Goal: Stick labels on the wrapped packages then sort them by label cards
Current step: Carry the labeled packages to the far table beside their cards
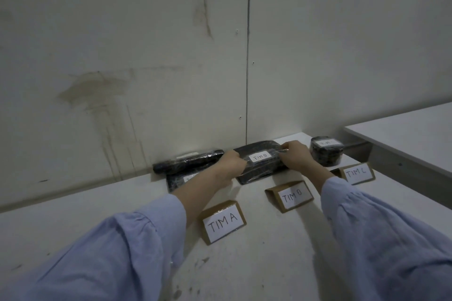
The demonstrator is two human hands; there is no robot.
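Note:
A flat black wrapped package (259, 166) with a white "TIM B" label lies at the back of the table behind the TIM B card (294, 197). My left hand (231, 162) grips its left end and my right hand (297, 155) grips its right end. Two black labelled packages, a rolled one (188, 161) above a flat one (178, 181), lie at the left against the wall behind the TIM A card (223, 222). A round black labelled package (326, 150) stands behind the TIM C card (358, 173).
The white table (256, 264) meets the wall at the back. A second, higher white table (411, 139) stands at the right, its edge close to the round package and the TIM C card.

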